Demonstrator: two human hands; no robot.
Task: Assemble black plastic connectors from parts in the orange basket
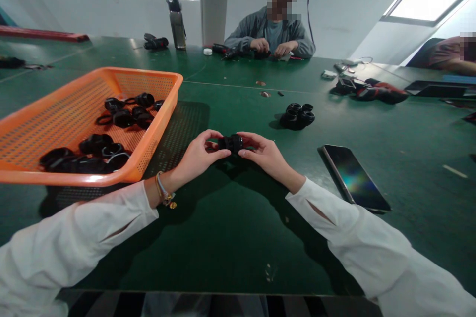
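Observation:
Between both hands, just above the green table [238, 237], is a small black cylindrical part [233, 143] with a ridged side. My left hand [203, 153] pinches its left end between thumb and fingers. The right end sits in the pinch of my right hand [263, 152]. Fingertips hide both ends, so I cannot tell whether it is one piece or two. Beyond my right hand stands a cluster of black round parts [297, 116]. An orange perforated basket [174, 84] to the left holds several black ring-shaped and cylindrical parts [124, 116].
A phone [355, 178] lies right of my right forearm. Across the table a person in a grey jacket [245, 29] works with both hands. A bottle [177, 25] stands at the far side, and a red-and-black item [383, 90] lies at the right. Another person's arm [451, 59] shows far right.

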